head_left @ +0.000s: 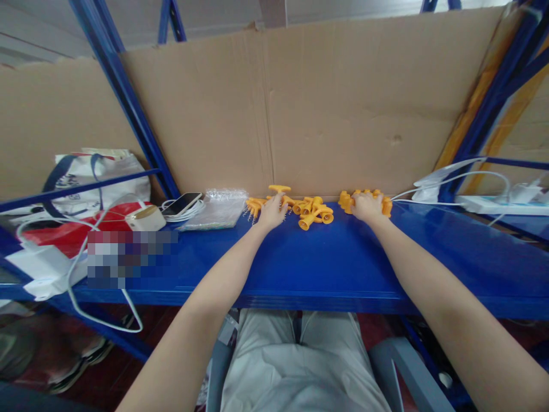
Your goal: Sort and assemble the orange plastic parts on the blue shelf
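Note:
My left hand (271,213) is closed at the back of the blue table. Its fingertips meet at the stem of a yellow T-shaped plastic piece (279,188). Beside it on the left lie yellow pieces (254,205) with small metal chains. Between my hands is a loose pile of yellow pieces with hollow, flared ends (315,213). Farther right, my right hand (368,205) curls over a tight row of yellow knobbed pieces (345,201), its fingers partly hidden among them.
Left of the pieces lie a clear plastic bag (225,209) and a phone (185,202) on a coiled white cable. White chargers (40,266), a red bag (64,232) and a tote (100,177) crowd the left. A cardboard sheet (321,109) walls the back. A power strip (506,204) sits right.

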### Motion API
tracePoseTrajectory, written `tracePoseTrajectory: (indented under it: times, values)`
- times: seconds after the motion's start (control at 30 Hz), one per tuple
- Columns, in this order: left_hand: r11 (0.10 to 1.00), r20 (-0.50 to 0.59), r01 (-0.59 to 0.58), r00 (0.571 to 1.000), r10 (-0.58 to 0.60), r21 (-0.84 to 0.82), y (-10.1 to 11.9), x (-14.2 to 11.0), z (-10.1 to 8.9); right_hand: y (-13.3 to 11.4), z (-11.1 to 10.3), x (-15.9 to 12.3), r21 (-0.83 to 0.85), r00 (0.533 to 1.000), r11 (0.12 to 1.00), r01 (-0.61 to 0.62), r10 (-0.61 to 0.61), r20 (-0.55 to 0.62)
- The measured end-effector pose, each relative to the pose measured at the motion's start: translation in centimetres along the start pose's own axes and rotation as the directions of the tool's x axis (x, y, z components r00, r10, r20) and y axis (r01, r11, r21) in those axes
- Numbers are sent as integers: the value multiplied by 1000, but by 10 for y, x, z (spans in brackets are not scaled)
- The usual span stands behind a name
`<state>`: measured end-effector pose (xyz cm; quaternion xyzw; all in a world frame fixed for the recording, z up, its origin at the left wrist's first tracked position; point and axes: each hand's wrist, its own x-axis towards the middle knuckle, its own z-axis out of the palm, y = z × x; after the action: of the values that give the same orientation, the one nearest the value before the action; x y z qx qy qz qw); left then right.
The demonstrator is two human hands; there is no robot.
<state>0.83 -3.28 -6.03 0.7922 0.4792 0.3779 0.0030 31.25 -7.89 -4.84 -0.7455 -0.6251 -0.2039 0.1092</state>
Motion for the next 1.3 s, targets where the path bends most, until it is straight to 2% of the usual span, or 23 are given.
tracePoseTrajectory:
  times: [0.13, 0.23, 0.33, 0.43, 0.6, 0.7, 0.77, 0.9, 1.03, 1.2, 1.3]
  values:
    - [988, 159, 24, 986, -48, 154, 3, -6, 0, -2, 2, -1, -10, 1000, 1000, 20, -20, -21]
    - [974, 236, 33, 968, -88, 225, 4, -8, 2, -9, -1, -2, 9, 993, 997, 72, -71, -96]
    - [957, 279, 56, 950, -139, 286, 4, -9, 5, -22, -8, -4, 50, 962, 977, 205, -192, -193]
    - [940, 300, 80, 936, -185, 331, 2, -8, 7, -40, -19, -9, 81, 904, 918, 389, -363, -227]
    - [961, 278, 38, 954, -117, 274, -3, -8, 11, -73, -39, -25, 184, 818, 797, 575, -563, -117]
    - [966, 256, 43, 960, -110, 255, -4, -8, 12, -88, -46, -35, 242, 767, 738, 630, -639, -49]
    - [963, 261, 54, 957, -125, 264, -3, -8, 12, -95, -49, -41, 231, 753, 733, 640, -657, -3]
    - [956, 290, 52, 947, -138, 287, -1, -7, 12, -102, -51, -47, 139, 790, 787, 601, -612, 47]
    - [954, 282, 41, 951, -129, 297, -2, -7, 12, -101, -55, -48, 98, 828, 827, 554, -559, 40]
    - [954, 292, -34, 955, -57, 297, -6, -6, 15, -101, -63, -47, 76, 911, 909, 411, -411, -15]
    - [954, 297, -54, 954, -38, 295, -8, -5, 18, -100, -69, -47, 88, 940, 937, 338, -333, -69]
